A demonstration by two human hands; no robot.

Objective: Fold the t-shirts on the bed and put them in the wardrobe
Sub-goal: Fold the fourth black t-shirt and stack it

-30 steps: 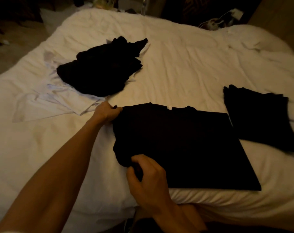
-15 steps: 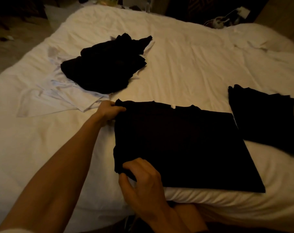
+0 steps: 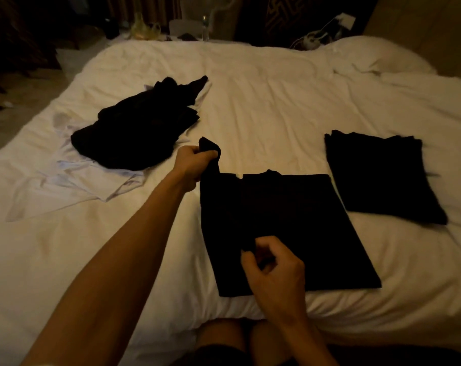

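A black t-shirt (image 3: 298, 223) lies flat near the front edge of the white bed (image 3: 277, 101), collar away from me. My left hand (image 3: 192, 165) grips its upper left corner, lifted off the bed and drawn inward. My right hand (image 3: 274, 268) pinches the shirt's left edge lower down, near the hem. A folded black t-shirt (image 3: 380, 178) rests to the right. A crumpled black shirt (image 3: 137, 133) lies at the back left on top of a spread white shirt (image 3: 73, 183).
A pillow (image 3: 377, 56) sits at the bed's far right corner. Behind the bed stand bottles and small items (image 3: 171, 27) on a dim surface, with cables and a charger (image 3: 316, 40) at right. Bare floor (image 3: 15, 101) shows left of the bed. My knees (image 3: 240, 339) touch the bed's front edge.
My left hand has lifted the shirt's upper left corner and carried it to the right. My right hand has moved the lower left edge inward over the shirt.
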